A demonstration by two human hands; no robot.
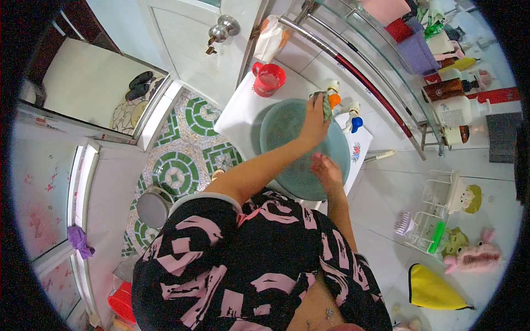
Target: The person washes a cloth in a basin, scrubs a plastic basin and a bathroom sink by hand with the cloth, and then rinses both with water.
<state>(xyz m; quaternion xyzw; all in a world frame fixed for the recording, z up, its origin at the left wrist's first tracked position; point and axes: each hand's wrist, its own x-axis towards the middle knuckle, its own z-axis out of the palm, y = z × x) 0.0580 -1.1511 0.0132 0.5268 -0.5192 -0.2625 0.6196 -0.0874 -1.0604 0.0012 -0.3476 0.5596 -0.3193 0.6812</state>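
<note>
A large blue-green plastic basin sits in the white sink. My left hand reaches across it to the far rim, its fingers closed on a green textured scrubbing cloth beside the tap with the orange handle. Over the right part of the basin hangs my right hand, fingers loosely bent and apart, with nothing visible in them. A second tap with a blue handle stands to the right. At the sink's far left corner is a red mug.
A glass shelf crowded with bottles and a metal towel rail run along the wall at upper right. On the right wall hang a white wire rack and a yellow pouch. A door with a round knob stands beyond the sink.
</note>
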